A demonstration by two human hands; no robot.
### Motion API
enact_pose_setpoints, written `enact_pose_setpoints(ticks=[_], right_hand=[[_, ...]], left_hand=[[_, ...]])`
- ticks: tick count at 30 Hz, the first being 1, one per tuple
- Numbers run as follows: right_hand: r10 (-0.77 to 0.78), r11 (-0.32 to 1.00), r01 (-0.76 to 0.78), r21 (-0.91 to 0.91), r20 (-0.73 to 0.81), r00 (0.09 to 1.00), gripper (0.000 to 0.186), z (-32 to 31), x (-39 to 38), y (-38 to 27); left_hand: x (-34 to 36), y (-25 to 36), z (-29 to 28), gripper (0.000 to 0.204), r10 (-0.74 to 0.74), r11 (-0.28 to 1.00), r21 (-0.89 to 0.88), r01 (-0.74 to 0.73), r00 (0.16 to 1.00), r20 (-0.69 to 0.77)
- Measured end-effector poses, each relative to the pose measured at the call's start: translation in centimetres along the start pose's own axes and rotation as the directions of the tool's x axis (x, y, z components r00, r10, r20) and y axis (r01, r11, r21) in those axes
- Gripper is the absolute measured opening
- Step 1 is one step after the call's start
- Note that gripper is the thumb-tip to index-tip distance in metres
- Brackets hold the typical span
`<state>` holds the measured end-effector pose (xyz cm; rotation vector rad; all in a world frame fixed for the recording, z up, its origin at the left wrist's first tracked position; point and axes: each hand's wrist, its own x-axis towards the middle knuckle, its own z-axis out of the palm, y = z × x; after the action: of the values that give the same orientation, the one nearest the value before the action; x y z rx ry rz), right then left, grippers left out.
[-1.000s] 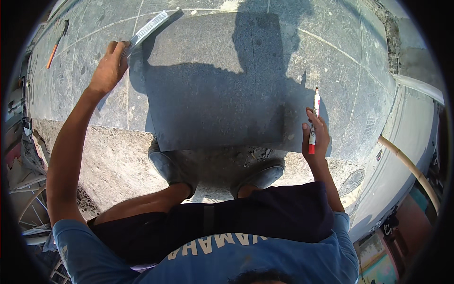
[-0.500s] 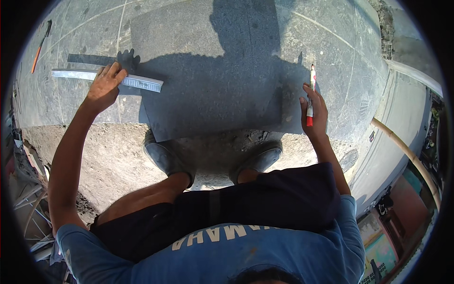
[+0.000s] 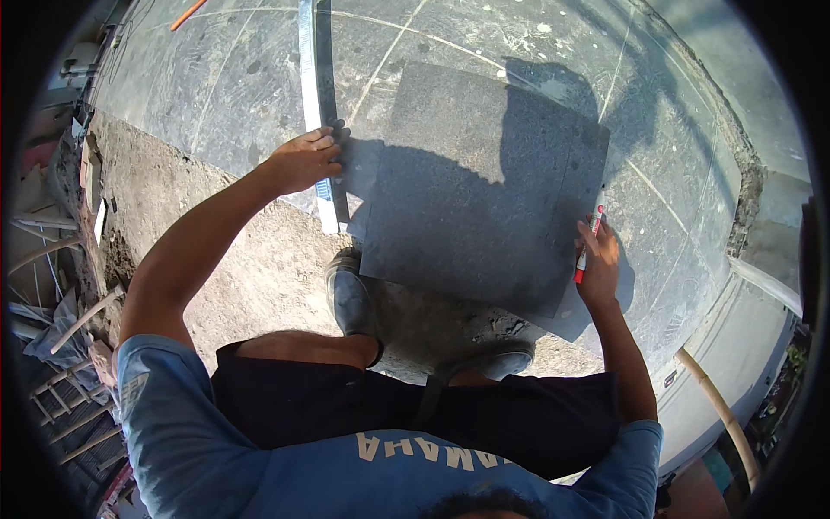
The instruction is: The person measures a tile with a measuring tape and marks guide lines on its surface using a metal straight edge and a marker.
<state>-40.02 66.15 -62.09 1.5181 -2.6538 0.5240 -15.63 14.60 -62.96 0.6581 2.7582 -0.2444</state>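
My left hand (image 3: 303,162) is closed around a long, narrow, pale metal strip (image 3: 309,82), gripping it toward its near end. The strip runs away from me, just left of a dark grey flat sheet (image 3: 458,208). Lying on the ground in front of my feet, the sheet is partly covered by shadow. In my right hand (image 3: 603,266) is a white marker pen (image 3: 596,223) with red ends, held between thumb and fingers. That hand is beside the sheet's right edge.
An orange-handled tool (image 3: 188,15) lies at the far left on the grey paved floor (image 3: 233,86). My dark boots (image 3: 350,294) stand on rough bare ground by the sheet's near edge. A bamboo pole (image 3: 718,415) is at the right, wooden sticks (image 3: 91,318) at the left.
My left hand has swung the metal strip from lying crosswise to pointing away from me, nearer the sheet. The view has turned, and the right hand still holds the marker pen.
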Motion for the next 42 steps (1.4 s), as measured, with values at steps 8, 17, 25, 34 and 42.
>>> enact_pose_setpoints(ticks=[8, 17, 25, 34, 42], right_hand=[[-0.297, 0.955, 0.297, 0.012, 0.016, 0.955, 0.038, 1.9, 9.0, -7.3], [-0.208, 0.956, 0.149, 0.252, 0.223, 0.952, 0.021, -17.6, 17.1, -19.3], [-0.395, 0.809, -0.081, 0.583, 0.641, 0.658, 0.020, -37.6, 19.4, -33.9], [-0.420, 0.856, -0.019, 0.517, 0.717, 0.557, 0.021, -38.5, 27.7, -57.0], [-0.573, 0.800, 0.127, 0.586, 0.686, 0.447, 0.016, -28.1, 38.4, -86.1]], left_hand=[[-0.5, 1.5, 1.5, 0.012, -0.124, 0.992, -0.051, 0.118, 0.984, -0.124], [1.6, 4.2, -13.4, 0.025, -0.459, 0.649, -0.758, 0.066, 0.828, -0.321], [-10.2, 12.1, -51.0, 0.030, -0.729, -0.358, -0.825, -0.436, 0.683, -0.044], [-31.0, 9.7, -49.0, 0.032, -0.800, -0.166, -0.985, 0.054, 0.576, 0.166], [-59.3, -1.2, -38.5, 0.029, -0.884, -0.268, -0.958, -0.105, 0.422, 0.201]])
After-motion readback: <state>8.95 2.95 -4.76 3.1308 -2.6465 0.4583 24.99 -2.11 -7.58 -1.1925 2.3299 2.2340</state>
